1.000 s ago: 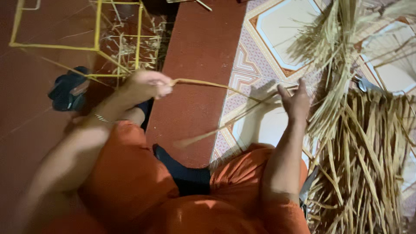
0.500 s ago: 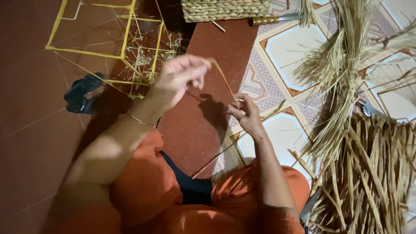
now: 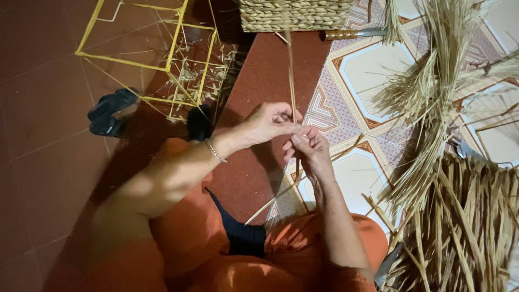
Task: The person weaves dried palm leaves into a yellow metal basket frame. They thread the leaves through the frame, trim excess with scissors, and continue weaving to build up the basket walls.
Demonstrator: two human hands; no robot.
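Fingers [image 3: 281, 120] of the left hand [image 3: 268, 122] are pinched shut around a thin, dry straw strand [image 3: 291, 70], which is held upright just above the knuckles. The same strand is gripped lower down by the closed fingers of the right hand [image 3: 308, 148], and the two hands are seen touching over the edge where the dark red floor [image 3: 43, 135] meets the patterned tile floor [image 3: 373, 70]. A pale, stiff, narrow shape is shown by the strand, whose lower end is trailed down towards the orange-clad lap.

A fine metal bracelet [image 3: 215, 152] is worn on the left wrist. Beyond the hands, a woven basket [image 3: 294, 14] of thick braided fibre is seen at the top edge, with a knife [image 3: 354, 33] with a wooden handle laid just beside it. A yellow wire frame [image 3: 157, 54], boxy and open, is set on the red floor with loose straw scraps tangled inside. Dark sandals [image 3: 111, 111] are lying near the frame. Heaped at the right are bundles of dry straw [image 3: 459, 205], coarse and flat-bladed, fanned out across the tiles.
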